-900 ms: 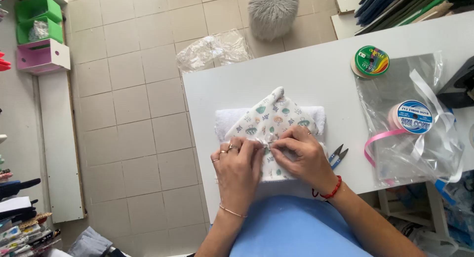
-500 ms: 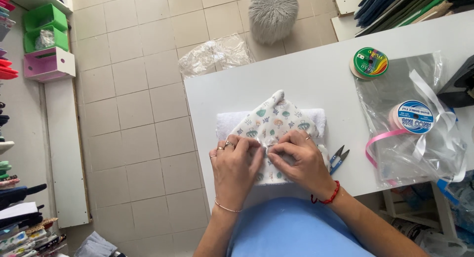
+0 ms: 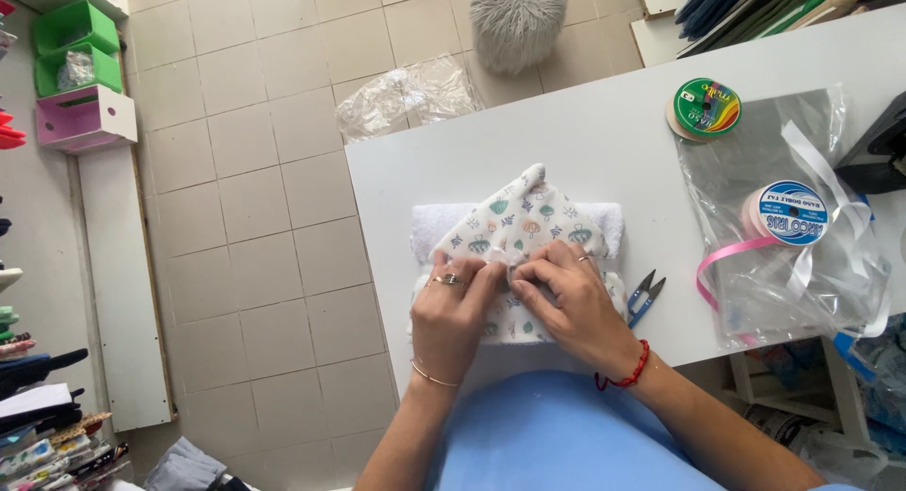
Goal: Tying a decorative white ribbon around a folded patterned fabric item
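A white patterned cloth (image 3: 525, 216) with small blue and green prints lies folded to a point on a rolled white towel (image 3: 429, 229) near the table's front edge. My left hand (image 3: 455, 312) and my right hand (image 3: 569, 300) rest side by side on the cloth. Their fingertips meet at its middle and pinch the fabric there. The lower part of the cloth is hidden under both hands.
Small blue-handled snips (image 3: 645, 297) lie just right of my right hand. Further right are a clear plastic bag (image 3: 783, 274) with a spool of pink ribbon (image 3: 783, 214) and a green-labelled ribbon spool (image 3: 706, 108). A crumpled plastic bag (image 3: 401, 97) and a grey fluffy stool (image 3: 517, 19) sit on the tiled floor.
Both hands stay on the cloth with only small finger movements at its middle. The view has shifted slightly.
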